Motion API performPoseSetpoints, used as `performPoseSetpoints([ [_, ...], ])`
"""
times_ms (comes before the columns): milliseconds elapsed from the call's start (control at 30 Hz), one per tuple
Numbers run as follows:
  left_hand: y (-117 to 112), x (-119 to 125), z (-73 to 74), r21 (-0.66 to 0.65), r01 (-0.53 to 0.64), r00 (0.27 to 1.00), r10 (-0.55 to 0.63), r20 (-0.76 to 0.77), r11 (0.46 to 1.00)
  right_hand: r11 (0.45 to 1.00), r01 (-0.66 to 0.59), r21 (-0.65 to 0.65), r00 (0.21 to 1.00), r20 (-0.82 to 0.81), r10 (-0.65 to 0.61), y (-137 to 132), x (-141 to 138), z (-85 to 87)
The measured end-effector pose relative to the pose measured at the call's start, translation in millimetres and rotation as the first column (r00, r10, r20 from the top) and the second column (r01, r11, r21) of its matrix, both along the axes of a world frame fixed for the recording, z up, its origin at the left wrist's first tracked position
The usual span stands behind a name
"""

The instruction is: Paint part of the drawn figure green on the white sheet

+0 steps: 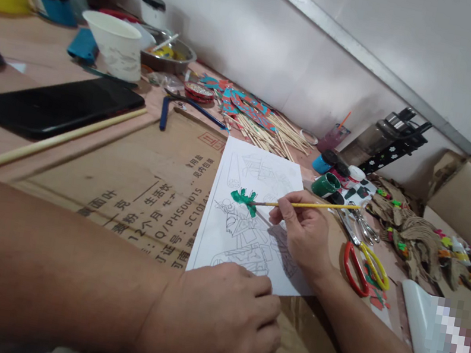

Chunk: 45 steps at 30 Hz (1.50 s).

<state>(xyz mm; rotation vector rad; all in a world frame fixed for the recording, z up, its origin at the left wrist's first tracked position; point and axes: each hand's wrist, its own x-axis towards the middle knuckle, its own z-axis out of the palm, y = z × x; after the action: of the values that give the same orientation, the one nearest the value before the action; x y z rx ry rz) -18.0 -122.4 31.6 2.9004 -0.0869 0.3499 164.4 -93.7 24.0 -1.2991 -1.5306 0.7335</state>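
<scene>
My right hand (pixel 303 230) pinches a thin yellow paintbrush (pixel 312 205) near its bristle end. The brush tip touches a patch of green paint (pixel 244 200) on a white sheet with a line drawing (pixel 247 242). At the sheet's lower edge rests my left hand (pixel 216 318), its fingers curled in; what lies inside them, if anything, is hidden. Beneath the sheet is a flattened cardboard box (pixel 126 182) with printed Chinese text. An uncapped jar of green paint (pixel 326 184) stands just beyond the right hand.
Scissors (pixel 358 266) with red and yellow handles lie right of my right hand. Behind are wooden sticks with coloured pieces (pixel 255 113). A black phone (pixel 58 104), a paper cup (pixel 115 45) and a metal bowl (pixel 170 54) stand left. Brown paper crafts (pixel 424 235) fill the right.
</scene>
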Motion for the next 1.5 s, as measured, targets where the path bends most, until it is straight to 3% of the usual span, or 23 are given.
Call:
performPoseSetpoints([
  [433, 0.6, 0.5, 1.3, 0.015, -0.002, 1.000, 0.002, 0.006, 1.000, 0.998, 0.032, 0.053, 0.999, 0.030, -0.034, 0.4, -0.6, 2.2],
  [800, 0.5, 0.1, 0.5, 0.020, -0.001, 1.000, 0.000, 0.016, 1.000, 0.991, 0.036, 0.128, 0.997, -0.077, -0.027, 1.1, -3.8, 5.2],
  [967, 1.9, -0.1, 2.4, 0.019, 0.019, 1.000, -0.019, -0.009, 1.000, 0.996, 0.013, 0.092, 0.994, -0.108, -0.003, -1.9, -2.6, 8.4],
  [1233, 0.8, 0.5, 3.3, 0.040, 0.020, 0.999, -0.019, -0.036, 0.999, 0.989, 0.027, 0.146, 0.997, -0.076, -0.016, -4.8, 4.4, 9.3],
  [1500, 0.2, -0.8, 5.6, 0.122, 0.030, 0.998, -0.036, 0.051, 0.992, 0.975, 0.041, 0.220, 0.999, -0.018, -0.038, -7.2, 2.5, 10.1],
])
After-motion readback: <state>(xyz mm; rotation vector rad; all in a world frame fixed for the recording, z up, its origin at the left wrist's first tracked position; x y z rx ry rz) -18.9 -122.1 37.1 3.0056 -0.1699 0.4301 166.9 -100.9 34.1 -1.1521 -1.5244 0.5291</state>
